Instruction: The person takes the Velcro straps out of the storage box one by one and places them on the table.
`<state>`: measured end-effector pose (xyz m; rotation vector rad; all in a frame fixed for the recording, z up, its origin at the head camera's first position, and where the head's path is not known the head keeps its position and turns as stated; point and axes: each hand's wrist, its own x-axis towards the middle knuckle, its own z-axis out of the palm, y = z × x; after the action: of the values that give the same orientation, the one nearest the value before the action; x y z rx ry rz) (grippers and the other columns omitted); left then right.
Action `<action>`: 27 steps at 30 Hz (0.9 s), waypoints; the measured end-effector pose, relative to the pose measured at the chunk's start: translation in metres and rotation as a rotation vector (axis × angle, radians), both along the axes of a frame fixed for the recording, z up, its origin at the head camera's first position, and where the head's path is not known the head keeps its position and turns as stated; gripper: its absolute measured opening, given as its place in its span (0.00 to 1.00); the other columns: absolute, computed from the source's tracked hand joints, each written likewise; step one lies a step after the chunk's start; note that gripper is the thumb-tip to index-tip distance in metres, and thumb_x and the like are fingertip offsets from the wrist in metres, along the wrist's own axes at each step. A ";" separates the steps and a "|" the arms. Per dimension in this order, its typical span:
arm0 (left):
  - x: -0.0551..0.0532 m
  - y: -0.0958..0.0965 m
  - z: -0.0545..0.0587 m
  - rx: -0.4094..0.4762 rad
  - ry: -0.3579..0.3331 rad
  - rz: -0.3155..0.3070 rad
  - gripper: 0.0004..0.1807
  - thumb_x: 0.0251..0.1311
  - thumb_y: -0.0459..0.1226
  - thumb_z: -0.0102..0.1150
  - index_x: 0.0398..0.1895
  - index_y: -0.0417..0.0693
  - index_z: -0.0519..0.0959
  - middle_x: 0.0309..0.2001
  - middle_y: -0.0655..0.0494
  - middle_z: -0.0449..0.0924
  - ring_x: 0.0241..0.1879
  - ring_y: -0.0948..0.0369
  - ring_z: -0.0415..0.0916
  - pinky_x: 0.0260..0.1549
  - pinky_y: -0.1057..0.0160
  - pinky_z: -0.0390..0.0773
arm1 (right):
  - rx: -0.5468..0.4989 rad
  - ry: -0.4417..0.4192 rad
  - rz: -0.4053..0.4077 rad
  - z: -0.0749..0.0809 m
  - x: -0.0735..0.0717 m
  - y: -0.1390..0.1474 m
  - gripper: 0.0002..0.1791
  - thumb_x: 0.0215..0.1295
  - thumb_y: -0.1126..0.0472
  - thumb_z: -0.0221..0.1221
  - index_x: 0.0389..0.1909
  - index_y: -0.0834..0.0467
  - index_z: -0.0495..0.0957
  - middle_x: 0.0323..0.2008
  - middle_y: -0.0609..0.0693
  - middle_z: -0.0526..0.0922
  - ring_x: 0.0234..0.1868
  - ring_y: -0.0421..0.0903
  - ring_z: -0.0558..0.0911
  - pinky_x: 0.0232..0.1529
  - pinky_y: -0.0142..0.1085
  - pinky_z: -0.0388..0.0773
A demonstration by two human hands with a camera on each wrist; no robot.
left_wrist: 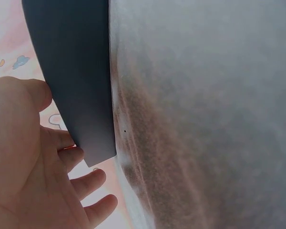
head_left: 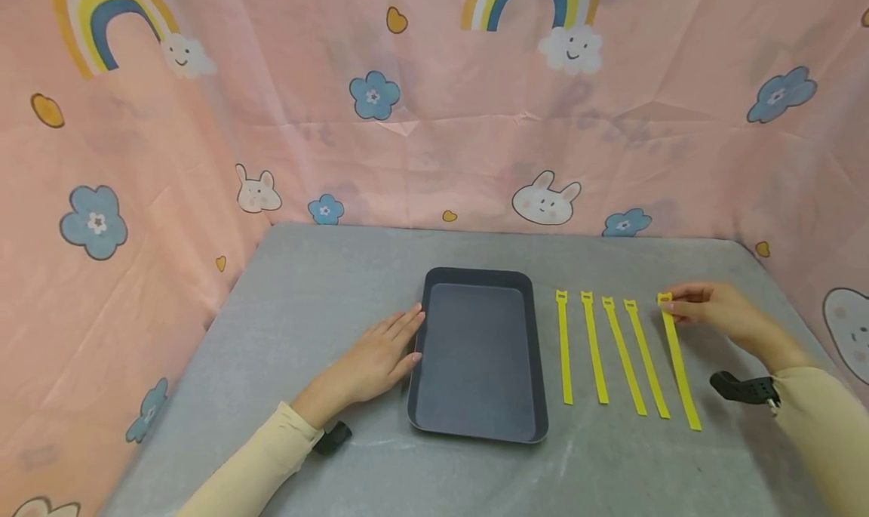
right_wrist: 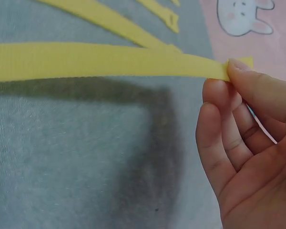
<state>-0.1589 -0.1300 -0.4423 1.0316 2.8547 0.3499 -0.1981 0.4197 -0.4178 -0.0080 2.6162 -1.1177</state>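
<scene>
My right hand (head_left: 723,313) pinches the slotted head of a yellow hook-and-loop cable tie (head_left: 681,366) between thumb and fingers. In the right wrist view that tie's strap (right_wrist: 109,59) stretches away to the left and casts a shadow on the cloth below. Fairly straight, the fingers of my left hand (head_left: 370,362) touch the left side of a dark grey rectangular tray (head_left: 475,358). From the left wrist, the tray's outer wall (left_wrist: 78,81) shows with thumb and fingertips against its edge. The tray's inside holds nothing.
Several more yellow cable ties (head_left: 594,351) lie side by side, heads at the far end, between the tray and my right hand. A grey cloth (head_left: 312,275) covers the table. Pink printed curtains (head_left: 434,147) enclose the back and sides.
</scene>
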 end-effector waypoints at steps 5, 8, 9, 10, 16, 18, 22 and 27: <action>0.000 0.000 0.001 0.004 -0.014 0.004 0.36 0.77 0.52 0.37 0.80 0.45 0.46 0.81 0.50 0.43 0.78 0.45 0.51 0.74 0.44 0.58 | 0.037 -0.005 -0.015 -0.010 -0.004 -0.001 0.30 0.69 0.48 0.60 0.59 0.70 0.73 0.35 0.33 0.83 0.34 0.32 0.82 0.38 0.32 0.83; 0.000 0.000 0.000 0.002 -0.013 0.005 0.36 0.77 0.52 0.36 0.80 0.46 0.46 0.81 0.51 0.43 0.78 0.45 0.51 0.74 0.44 0.58 | 0.061 -0.009 -0.026 -0.015 -0.007 -0.003 0.32 0.68 0.47 0.61 0.59 0.70 0.73 0.38 0.38 0.85 0.33 0.33 0.82 0.37 0.31 0.83; 0.000 0.000 0.000 0.002 -0.012 0.003 0.36 0.77 0.52 0.36 0.80 0.46 0.46 0.81 0.51 0.43 0.78 0.45 0.51 0.74 0.45 0.58 | 0.070 -0.009 -0.029 -0.016 -0.007 -0.003 0.32 0.68 0.46 0.61 0.59 0.70 0.73 0.39 0.40 0.85 0.33 0.33 0.82 0.37 0.31 0.83; 0.000 0.000 -0.001 0.001 -0.010 0.003 0.36 0.77 0.52 0.36 0.80 0.46 0.46 0.81 0.51 0.42 0.78 0.45 0.51 0.74 0.45 0.59 | 0.080 -0.007 -0.030 -0.017 -0.008 -0.003 0.32 0.68 0.46 0.61 0.59 0.70 0.74 0.40 0.43 0.86 0.33 0.33 0.82 0.36 0.31 0.82; 0.000 0.000 0.000 0.004 -0.012 0.007 0.36 0.77 0.52 0.36 0.80 0.45 0.46 0.81 0.51 0.43 0.78 0.45 0.51 0.74 0.45 0.58 | 0.129 -0.002 -0.025 -0.023 -0.011 -0.004 0.33 0.68 0.45 0.61 0.59 0.70 0.74 0.46 0.55 0.85 0.33 0.33 0.81 0.35 0.31 0.82; 0.000 0.000 0.000 0.004 -0.010 0.007 0.36 0.77 0.52 0.36 0.80 0.45 0.46 0.81 0.51 0.43 0.78 0.45 0.51 0.74 0.45 0.58 | 0.133 0.001 -0.029 -0.024 -0.012 -0.003 0.33 0.68 0.45 0.61 0.59 0.70 0.74 0.45 0.54 0.85 0.32 0.33 0.81 0.34 0.31 0.82; 0.000 0.000 0.000 0.004 -0.005 0.007 0.36 0.77 0.52 0.37 0.80 0.45 0.46 0.81 0.51 0.44 0.78 0.45 0.52 0.74 0.45 0.59 | 0.129 0.013 -0.027 -0.026 -0.011 -0.004 0.31 0.68 0.47 0.61 0.58 0.71 0.74 0.44 0.53 0.85 0.32 0.33 0.80 0.34 0.31 0.82; 0.000 0.000 0.001 0.007 -0.011 0.008 0.36 0.77 0.52 0.37 0.80 0.46 0.46 0.81 0.51 0.43 0.78 0.45 0.51 0.74 0.45 0.59 | 0.134 0.021 -0.041 -0.028 -0.011 -0.005 0.30 0.69 0.49 0.60 0.58 0.71 0.73 0.42 0.53 0.85 0.31 0.33 0.80 0.32 0.31 0.82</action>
<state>-0.1585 -0.1295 -0.4416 1.0167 2.8509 0.3653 -0.2090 0.4147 -0.4459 0.0631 2.7161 -0.9585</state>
